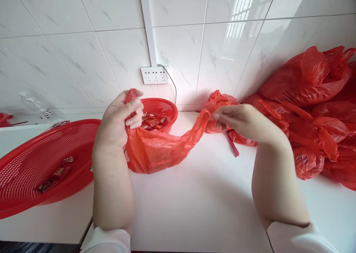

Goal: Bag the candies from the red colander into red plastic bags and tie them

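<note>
A red plastic bag (155, 149) hangs above the white table (200, 204), stretched between both hands. My left hand (118, 121) is closed round one handle of the bag, held up near the small basket. My right hand (240, 121) pinches the other handle, pulled out to the right. The bag's body sags below my left hand and rests on the table.
A small red mesh basket (167, 110) with small red packets stands at the wall. A large red mesh basket (33, 164) with a few packets sits at the left. A pile of filled red bags (314, 115) covers the right. A wall socket (154, 75) and a clear bottle (39, 106) are behind.
</note>
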{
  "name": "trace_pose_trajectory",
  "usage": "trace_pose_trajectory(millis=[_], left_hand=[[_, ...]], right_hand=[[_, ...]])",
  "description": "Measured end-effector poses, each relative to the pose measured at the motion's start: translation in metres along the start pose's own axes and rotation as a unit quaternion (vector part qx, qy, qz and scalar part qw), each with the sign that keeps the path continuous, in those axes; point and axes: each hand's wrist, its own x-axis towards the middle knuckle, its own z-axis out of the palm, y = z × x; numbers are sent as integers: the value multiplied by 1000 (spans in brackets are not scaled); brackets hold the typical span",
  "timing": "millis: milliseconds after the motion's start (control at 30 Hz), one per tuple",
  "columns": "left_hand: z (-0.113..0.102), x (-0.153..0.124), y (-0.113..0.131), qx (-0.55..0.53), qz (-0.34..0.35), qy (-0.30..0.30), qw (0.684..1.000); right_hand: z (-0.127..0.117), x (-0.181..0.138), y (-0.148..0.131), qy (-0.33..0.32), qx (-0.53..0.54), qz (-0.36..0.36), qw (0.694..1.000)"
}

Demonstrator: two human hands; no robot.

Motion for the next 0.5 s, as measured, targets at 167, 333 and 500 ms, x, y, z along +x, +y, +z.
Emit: trace_pose_trajectory(millis=[167, 333, 500], left_hand=[[20, -6, -3, 40, -69, -107, 991], [21, -14, 2, 70, -64, -87, 992], [20, -19, 3, 120, -48, -106, 986]], right_hand=[[3, 2, -37, 52, 164, -106, 979], [23, 6, -21, -21, -13, -98, 995], [27, 9, -13, 3, 55, -55, 997]])
